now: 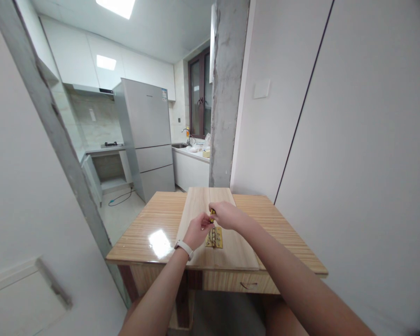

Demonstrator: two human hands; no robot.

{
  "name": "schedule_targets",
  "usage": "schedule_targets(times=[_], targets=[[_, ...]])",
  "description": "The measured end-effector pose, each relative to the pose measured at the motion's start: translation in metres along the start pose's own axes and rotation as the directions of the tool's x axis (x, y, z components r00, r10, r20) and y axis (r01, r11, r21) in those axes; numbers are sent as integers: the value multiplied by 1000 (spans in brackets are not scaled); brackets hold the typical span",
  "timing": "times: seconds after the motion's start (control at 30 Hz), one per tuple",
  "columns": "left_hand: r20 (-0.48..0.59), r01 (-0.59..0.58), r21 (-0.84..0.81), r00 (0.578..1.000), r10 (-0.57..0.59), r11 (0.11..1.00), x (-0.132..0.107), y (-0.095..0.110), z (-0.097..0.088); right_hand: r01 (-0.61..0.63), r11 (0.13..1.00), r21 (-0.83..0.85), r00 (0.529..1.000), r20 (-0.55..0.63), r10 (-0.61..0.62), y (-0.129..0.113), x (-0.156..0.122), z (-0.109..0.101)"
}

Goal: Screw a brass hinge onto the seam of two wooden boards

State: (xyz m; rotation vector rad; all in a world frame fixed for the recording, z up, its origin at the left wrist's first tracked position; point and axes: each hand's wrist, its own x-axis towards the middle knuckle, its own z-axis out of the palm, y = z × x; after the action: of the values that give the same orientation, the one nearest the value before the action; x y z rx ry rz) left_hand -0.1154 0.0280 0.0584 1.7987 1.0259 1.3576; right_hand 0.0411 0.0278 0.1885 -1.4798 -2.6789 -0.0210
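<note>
My right hand is wrapped round a short screwdriver with a yellow and black handle, held over the wooden boards. Close against it, the fingers of my left hand are pinched together at the lower part of the screwdriver; its tip is hard to make out. Just below both hands, a brass-coloured hinge lies opened flat across the seam of two pale boards. Several small metal pieces, seemingly screws, show on the hinge plates. A watch with a light strap is on my left wrist.
The boards lie on a striped wooden table with a drawer at its front. White wall panels stand close on the right. Beyond the table are a grey fridge, a counter with a sink, and a cable on the floor.
</note>
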Motion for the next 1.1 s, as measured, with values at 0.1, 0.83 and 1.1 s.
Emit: schedule_targets(times=[0.1, 0.83, 1.1], targets=[[-17, 15, 25, 1000, -15, 1000, 2, 3, 3, -69, 996, -58, 997, -40, 67, -7, 0, 1], [259, -61, 441, 964, -62, 896, -9, -26, -4, -10, 1000, -24, 999, -32, 10, -8, -2, 8], [260, -86, 496, 964, -54, 864, -11, -22, -3, 106, 994, -38, 991, -75, -109, -5, -7, 7]])
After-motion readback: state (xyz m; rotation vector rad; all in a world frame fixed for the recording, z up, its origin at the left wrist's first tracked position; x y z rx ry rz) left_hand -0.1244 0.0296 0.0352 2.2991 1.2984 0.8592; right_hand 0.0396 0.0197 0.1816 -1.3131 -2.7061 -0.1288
